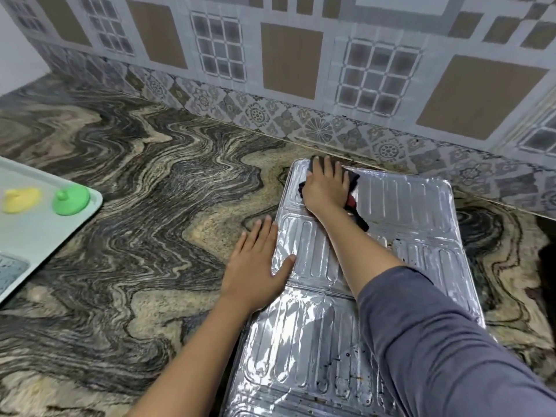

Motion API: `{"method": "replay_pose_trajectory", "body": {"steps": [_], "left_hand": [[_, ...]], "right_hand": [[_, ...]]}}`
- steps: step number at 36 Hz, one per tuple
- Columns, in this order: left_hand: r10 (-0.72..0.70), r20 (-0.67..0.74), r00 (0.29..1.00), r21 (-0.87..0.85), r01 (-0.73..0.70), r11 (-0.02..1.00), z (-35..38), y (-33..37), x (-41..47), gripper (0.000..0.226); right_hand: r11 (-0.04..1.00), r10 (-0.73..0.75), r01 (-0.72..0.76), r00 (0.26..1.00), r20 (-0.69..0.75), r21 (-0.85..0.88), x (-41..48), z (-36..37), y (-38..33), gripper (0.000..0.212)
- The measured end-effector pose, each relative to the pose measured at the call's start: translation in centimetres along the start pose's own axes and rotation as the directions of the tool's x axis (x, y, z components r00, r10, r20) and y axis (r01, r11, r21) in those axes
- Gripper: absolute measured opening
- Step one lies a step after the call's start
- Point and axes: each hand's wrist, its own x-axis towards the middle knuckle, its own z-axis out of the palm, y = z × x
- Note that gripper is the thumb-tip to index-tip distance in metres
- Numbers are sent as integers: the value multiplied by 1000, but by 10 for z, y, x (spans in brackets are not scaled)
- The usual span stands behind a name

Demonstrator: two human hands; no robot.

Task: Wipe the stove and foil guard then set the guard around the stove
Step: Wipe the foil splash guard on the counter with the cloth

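The foil guard [406,212] lies flat on the marble counter [150,206] at lower right of the frame as the right hand [326,188], fingers spread, presses a dark cloth [359,219] to its far corner and the left hand [255,266], fingers straight and together, pins its edge, apparently steadying it.

marbled counter [144,206], foil guard [406,212], tray [36,236]

Your left grip [255,266] lies palm down, fingers straight and together, thumb splayed to the right. Your right arm reaches forward past it, grey sleeve pushed up near the elbow. Your right grip [326,188] is flat, fingers spread, pressing on a dark cloth [355,180].
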Motion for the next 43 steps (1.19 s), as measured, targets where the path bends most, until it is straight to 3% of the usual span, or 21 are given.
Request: {"method": "replay_pose_trajectory", "body": {"steps": [4, 9, 12, 18, 21, 24, 28, 32, 37, 40, 43], "left_hand": [[1, -4, 1000, 7, -1, 1000, 0, 0, 0, 78], [-5, -1, 1000, 27, 5, 1000, 1, 0, 0, 77], [-9, 3, 1000, 24, 9, 1000, 2, 1, 0, 77], [-14, 0, 1000, 22, 14, 1000, 3, 2, 0, 78], [-18, 3, 1000, 18, 18, 1000, 4, 2, 0, 80], [-17, 3, 1000, 30, 17, 999, 5, 0, 1, 81], [-15, -1, 1000, 22, 15, 1000, 7, 0, 2, 80], [-10, -3, 1000, 10, 10, 1000, 6, 0, 2, 83], [-7, -15, 1000, 4, 7, 1000, 8, -1, 3, 82], [-7, -27, 1000, 9, 8, 1000, 8, -2, 3, 82], [-10, -37, 999, 0, 10, 1000, 8, -2, 3, 81]], "right_hand": [[970, -239, 243, 965, 107, -23, 1, 0, -10, 47], [851, -512, 525, 825, 239, 9, -2, -14, 13, 45], [805, -577, 591, 757, 306, 56, -4, -30, 41, 45], [919, -385, 393, 890, 245, 18, -14, -57, 109, 45], [975, -212, 221, 959, 186, -26, -23, -68, 140, 45], [999, 3, -1, 1000, 31, -45, -38, -71, 155, 46], [945, 325, -328, 933, -154, 3, -61, -62, 143, 46], [891, 453, -451, 874, -173, 55, -72, -49, 108, 49], [939, 344, -341, 935, -83, 48, -66, -32, 57, 51], [990, 138, -138, 990, -6, 21, -58, -22, 30, 49], [993, -118, 119, 988, 98, -6, -54, -17, 12, 46]]}}
